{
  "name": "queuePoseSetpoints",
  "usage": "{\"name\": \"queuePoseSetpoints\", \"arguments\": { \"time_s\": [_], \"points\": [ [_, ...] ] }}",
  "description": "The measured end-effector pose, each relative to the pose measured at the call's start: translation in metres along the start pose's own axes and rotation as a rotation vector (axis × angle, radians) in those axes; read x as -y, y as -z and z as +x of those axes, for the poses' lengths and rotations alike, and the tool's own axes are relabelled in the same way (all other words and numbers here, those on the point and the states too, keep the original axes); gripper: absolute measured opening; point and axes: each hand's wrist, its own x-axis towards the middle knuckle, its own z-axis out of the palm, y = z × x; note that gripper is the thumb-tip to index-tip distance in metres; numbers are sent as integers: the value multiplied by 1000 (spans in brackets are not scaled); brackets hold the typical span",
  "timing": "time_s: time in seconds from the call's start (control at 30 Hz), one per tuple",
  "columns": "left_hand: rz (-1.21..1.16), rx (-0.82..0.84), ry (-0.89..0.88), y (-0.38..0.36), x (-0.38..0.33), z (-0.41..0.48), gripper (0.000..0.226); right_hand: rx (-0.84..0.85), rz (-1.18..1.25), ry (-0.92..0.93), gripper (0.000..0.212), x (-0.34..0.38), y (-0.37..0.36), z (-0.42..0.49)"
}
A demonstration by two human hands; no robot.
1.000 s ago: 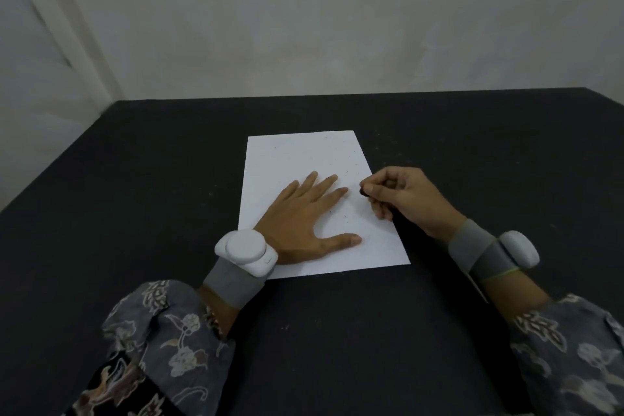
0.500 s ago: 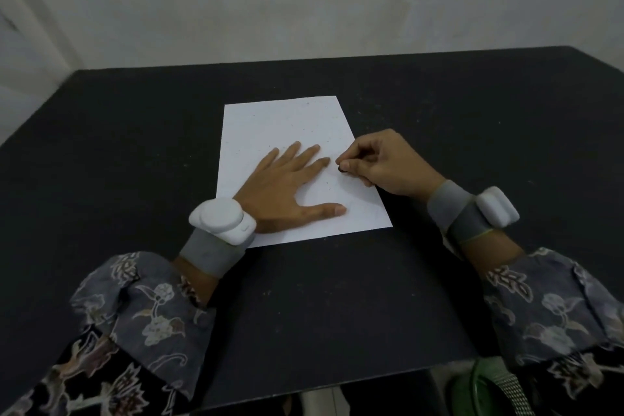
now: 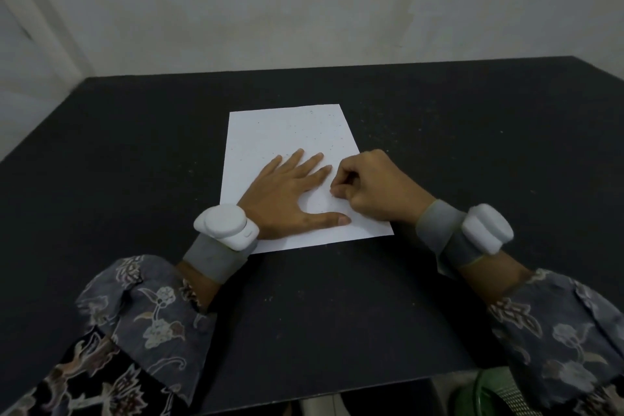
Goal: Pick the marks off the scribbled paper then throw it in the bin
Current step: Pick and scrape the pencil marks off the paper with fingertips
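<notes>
A white sheet of paper (image 3: 287,132) with faint tiny specks lies on the black table (image 3: 135,152). My left hand (image 3: 290,194) lies flat on the sheet's lower half, fingers spread, and presses it down. My right hand (image 3: 374,189) sits at the sheet's right edge with its fingers curled and the fingertips bunched together, touching the paper beside my left index finger. Whatever it pinches is hidden inside the fingers; earlier frames show a small dark object there.
A green bin (image 3: 486,395) shows below the table's near edge at the bottom right, partly hidden by my right sleeve. Both wrists carry white sensor pods on grey bands. A pale wall stands behind the table.
My right hand has slid leftward and down the sheet, closer to my left hand's fingers. The left hand stays flat on the paper. The camera has tilted down.
</notes>
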Motion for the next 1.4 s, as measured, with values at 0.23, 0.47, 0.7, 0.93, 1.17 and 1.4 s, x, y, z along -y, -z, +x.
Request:
{"name": "queuePoseSetpoints", "arguments": {
  "time_s": [0.23,0.47,0.7,0.93,1.17,1.4],
  "points": [
    [14,3,7,0,0,1,110,-23,4,-73,8,2,5,4],
    [11,-3,10,0,1,1,111,-84,-42,-143,8,-6,16,21],
    [14,19,14,2,-2,0,105,-3,-71,-97,7,-4,15,12],
    [9,11,7,2,-4,0,106,95,6,-84,10,6,10,-4],
    [10,16,17,3,-3,-1,106,-5,-44,-130,8,-2,18,9],
    [19,20,25,3,-3,0,109,-75,-50,-129,8,-10,21,9]
  ]
}}
